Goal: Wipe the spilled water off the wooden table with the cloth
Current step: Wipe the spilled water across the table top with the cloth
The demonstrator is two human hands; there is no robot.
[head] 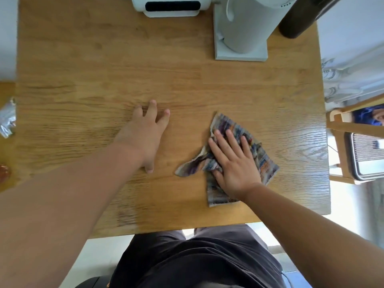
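No water can be made out on the wooden table (87, 65); the grain looks blurred and there is only a faint sheen near its front edge, too vague to call a spill. At the table's far edge, 3 things are cut off by the top of the view: a white device with a dark slot (170, 6), a pale grey cylinder on a square base (243, 28) and a dark round container (299, 19) at the far right corner. Off the table's left edge lies a crumpled silvery wrapper (7, 117), partly out of view. Beyond the table's right edge, a wooden chair frame (340, 132) is only partly seen.

The cloth (261, 154), striped in faded colours and rumpled, lies on the right half of the table, nearer its front edge than its back. The right hand (234, 161) lies flat on top of the cloth, palm down, fingers straight and slightly apart, pressing rather than gripping; much of the cloth's middle is hidden under it. The left hand (143, 134) rests on bare wood near the table's middle, well apart from the cloth, palm down, fingers spread with the tips touching the surface, holding nothing. Both forearms reach in from the table's front edge.
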